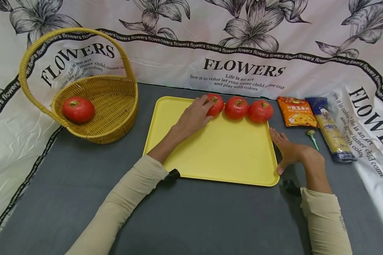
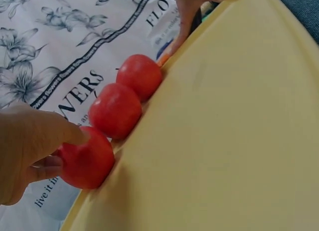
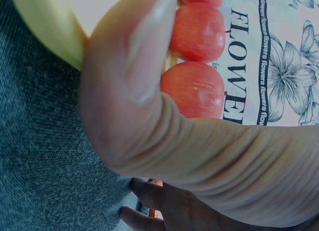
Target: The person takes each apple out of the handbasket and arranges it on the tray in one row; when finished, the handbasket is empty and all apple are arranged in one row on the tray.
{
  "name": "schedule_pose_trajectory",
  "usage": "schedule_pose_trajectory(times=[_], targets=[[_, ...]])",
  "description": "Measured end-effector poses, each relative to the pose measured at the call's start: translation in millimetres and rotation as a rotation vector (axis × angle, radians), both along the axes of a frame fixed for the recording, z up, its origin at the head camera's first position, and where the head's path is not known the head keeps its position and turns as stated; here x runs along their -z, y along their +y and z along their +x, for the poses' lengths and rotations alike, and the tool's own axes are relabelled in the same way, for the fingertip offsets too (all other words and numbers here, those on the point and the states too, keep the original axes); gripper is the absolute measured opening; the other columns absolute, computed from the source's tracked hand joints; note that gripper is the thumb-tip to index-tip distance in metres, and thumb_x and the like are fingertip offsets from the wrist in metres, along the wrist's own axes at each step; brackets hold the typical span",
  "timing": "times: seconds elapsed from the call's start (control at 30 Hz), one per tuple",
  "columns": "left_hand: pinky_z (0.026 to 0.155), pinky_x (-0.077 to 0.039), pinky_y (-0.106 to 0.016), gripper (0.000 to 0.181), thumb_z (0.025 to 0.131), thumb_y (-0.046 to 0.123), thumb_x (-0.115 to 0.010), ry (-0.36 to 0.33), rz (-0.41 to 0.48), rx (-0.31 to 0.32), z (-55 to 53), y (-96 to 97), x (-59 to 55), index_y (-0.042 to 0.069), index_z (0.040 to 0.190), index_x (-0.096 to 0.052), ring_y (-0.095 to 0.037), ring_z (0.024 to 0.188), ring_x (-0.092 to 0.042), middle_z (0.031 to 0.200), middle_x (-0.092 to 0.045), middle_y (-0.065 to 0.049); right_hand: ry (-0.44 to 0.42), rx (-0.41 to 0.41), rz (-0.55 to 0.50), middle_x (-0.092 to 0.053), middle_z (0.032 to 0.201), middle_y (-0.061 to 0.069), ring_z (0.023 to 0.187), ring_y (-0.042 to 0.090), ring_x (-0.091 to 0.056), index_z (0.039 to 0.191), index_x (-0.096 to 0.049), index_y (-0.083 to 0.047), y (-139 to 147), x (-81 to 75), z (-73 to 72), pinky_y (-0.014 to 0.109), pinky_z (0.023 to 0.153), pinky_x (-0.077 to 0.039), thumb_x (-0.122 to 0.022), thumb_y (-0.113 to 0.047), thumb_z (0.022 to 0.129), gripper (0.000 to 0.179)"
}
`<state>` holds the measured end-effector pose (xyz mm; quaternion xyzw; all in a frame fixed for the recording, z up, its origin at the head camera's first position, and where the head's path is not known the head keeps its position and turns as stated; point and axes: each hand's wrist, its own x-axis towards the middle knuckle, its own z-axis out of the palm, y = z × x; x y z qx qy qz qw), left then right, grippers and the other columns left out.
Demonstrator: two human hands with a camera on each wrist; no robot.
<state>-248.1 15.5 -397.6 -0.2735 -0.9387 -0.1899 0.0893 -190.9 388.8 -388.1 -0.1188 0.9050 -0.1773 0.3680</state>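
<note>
Three red apples stand in a row along the far edge of a yellow tray (image 1: 223, 152). My left hand (image 1: 193, 118) grips the leftmost apple (image 1: 215, 105), thumb and fingers around its side, as the left wrist view shows on that apple (image 2: 89, 161). Beside it are the middle apple (image 1: 236, 108) and the right apple (image 1: 260, 111). At the tray's right edge rests my right hand (image 1: 288, 150), fingers spread and holding nothing. Its thumb (image 3: 134, 66) fills much of the right wrist view. A fourth apple (image 1: 78, 109) lies inside a woven basket (image 1: 115, 132).
The basket, with a tall arched handle (image 1: 23, 71), stands left of the tray. Right of the tray lie an orange snack packet (image 1: 297, 111), a small green-stemmed item (image 1: 312, 138) and a long blue-and-yellow package (image 1: 333, 132). Flower-printed sheeting (image 1: 166, 67) borders the grey surface (image 1: 210, 216).
</note>
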Motion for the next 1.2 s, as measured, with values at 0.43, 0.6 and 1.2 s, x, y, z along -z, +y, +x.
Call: schedule_pose_trajectory(times=[0.43,0.6,1.2], targets=[[0.096,-0.059,-0.034,0.042,0.102,0.025,-0.067,-0.011,-0.012,0.014,0.9,-5.6,-7.5,0.012,0.142,-0.063,-0.029,0.114,-0.056,0.134,-0.057,-0.013,-0.001,0.001,0.011,0.031,0.169,0.022,0.153,0.052,0.030,0.162,0.030,-0.017,3.7,2.2,-0.6,0.087,0.109,0.003,-0.093,-0.046,0.059,0.163],[0.098,-0.058,-0.035,0.043,0.101,0.026,-0.069,0.006,0.004,0.008,1.9,-13.2,-14.8,0.012,0.142,-0.063,-0.030,0.115,-0.057,0.133,-0.058,-0.014,-0.009,-0.003,0.032,0.031,0.168,0.025,0.153,0.055,0.028,0.161,0.029,-0.011,-6.8,-9.6,3.9,0.087,0.110,0.002,-0.094,-0.040,0.061,0.162],[0.103,-0.056,-0.043,0.046,0.101,0.027,-0.071,0.009,-0.020,-0.028,9.2,-59.0,-54.6,0.007,0.142,-0.063,-0.035,0.119,-0.061,0.136,-0.060,-0.017,0.008,-0.010,0.006,0.033,0.169,0.020,0.153,0.052,0.030,0.162,0.030,-0.019,7.1,6.5,-2.7,0.088,0.106,0.004,-0.094,-0.045,0.061,0.162]])
